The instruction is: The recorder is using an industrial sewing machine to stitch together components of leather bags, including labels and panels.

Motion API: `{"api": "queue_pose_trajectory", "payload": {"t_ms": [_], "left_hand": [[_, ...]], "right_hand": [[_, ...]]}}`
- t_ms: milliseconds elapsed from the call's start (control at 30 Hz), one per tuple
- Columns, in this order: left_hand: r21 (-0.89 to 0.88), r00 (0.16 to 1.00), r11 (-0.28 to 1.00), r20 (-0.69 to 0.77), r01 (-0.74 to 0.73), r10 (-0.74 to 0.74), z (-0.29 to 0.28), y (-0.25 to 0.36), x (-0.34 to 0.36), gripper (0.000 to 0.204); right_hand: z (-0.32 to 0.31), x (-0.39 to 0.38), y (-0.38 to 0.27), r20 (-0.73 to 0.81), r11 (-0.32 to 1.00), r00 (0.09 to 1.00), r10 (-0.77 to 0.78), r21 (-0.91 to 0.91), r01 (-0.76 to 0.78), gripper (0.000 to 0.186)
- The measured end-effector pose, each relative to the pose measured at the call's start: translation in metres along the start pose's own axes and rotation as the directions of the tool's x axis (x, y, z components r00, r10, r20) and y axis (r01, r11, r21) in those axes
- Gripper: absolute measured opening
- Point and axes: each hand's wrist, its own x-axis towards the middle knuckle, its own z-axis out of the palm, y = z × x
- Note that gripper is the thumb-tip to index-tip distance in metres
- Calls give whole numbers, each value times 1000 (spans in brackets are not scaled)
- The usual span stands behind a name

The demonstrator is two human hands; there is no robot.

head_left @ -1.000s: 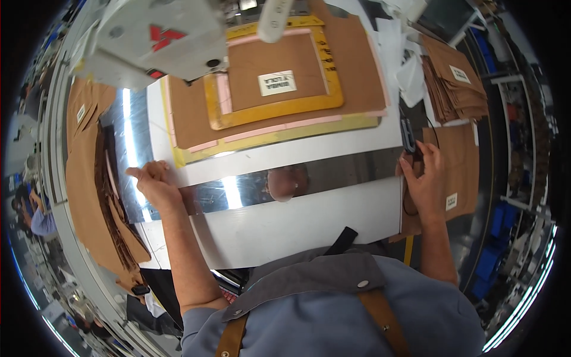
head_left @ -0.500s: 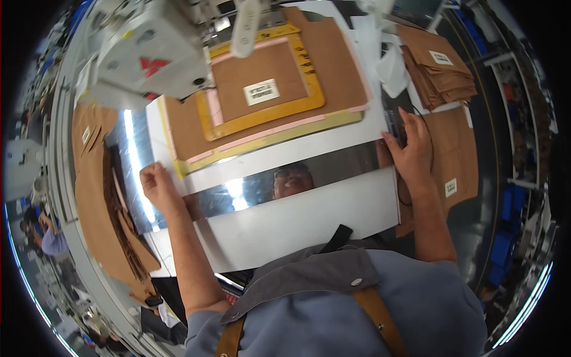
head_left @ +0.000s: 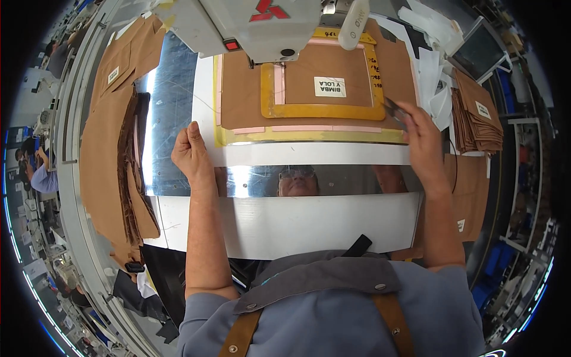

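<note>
Head view: the far side of the worktop (head_left: 321,223) is overhung by a white machine (head_left: 256,30), by which part of the brown panel (head_left: 395,74) is covered. On the panel a yellow frame (head_left: 324,111) is laid around a white label (head_left: 330,87). The left is flanked by a brown stack (head_left: 113,166), the right by a second stack (head_left: 476,116), with a monitor (head_left: 479,53) set beyond it. Before the panel lies a shiny strip (head_left: 259,181). The right hand (head_left: 425,143) is stretched forward, its grip closed on dark snips (head_left: 392,109), held near the frame's right edge. The left hand (head_left: 193,154) is held just short of the panel's near left corner, thumb raised against curled fingers; its grip is closed, and whether anything thin is pinched cannot be told.
</note>
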Motion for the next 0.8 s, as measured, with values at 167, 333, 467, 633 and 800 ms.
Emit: {"api": "queue_pose_trajectory", "payload": {"t_ms": [167, 333, 467, 633, 800], "left_hand": [[-50, 999, 999, -44, 19, -21, 4, 13, -5, 57], [1, 998, 1000, -52, -26, 26, 3, 7, -3, 55], [-8, 999, 999, -22, -44, 44, -5, 6, -5, 55], [64, 990, 990, -45, -128, 131, 0, 21, -7, 60], [161, 966, 961, -86, -227, 243, 0, 10, -8, 63]], "right_hand": [[82, 62, -33, 114, 934, 939, -324, -118, 336, 22], [124, 100, -27, 58, 899, 911, -409, -148, 413, 20], [132, 103, -29, 71, 883, 911, -406, -226, 411, 19], [139, 110, -27, 30, 871, 898, -438, -235, 432, 17], [143, 112, -28, 56, 873, 909, -412, -260, 412, 21]]}}
